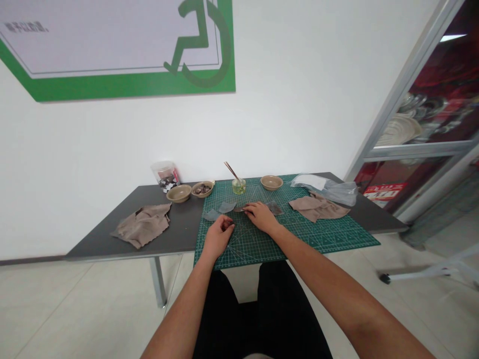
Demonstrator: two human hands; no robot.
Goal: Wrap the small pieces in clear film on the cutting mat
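Left hand [218, 237]: we see fingers curled together at a small dark piece [232, 223] — whether gripping it, we cannot tell.
Right hand [261, 218]: fingertips at a brown piece [238, 209] on the green mat [333, 238]; its grip we cannot tell.
Thin grey pieces [226, 207]: lying near both hands.
Counter [183, 227]: carries our mat, bowls [179, 193] and two cloths [144, 224] — one at each side.
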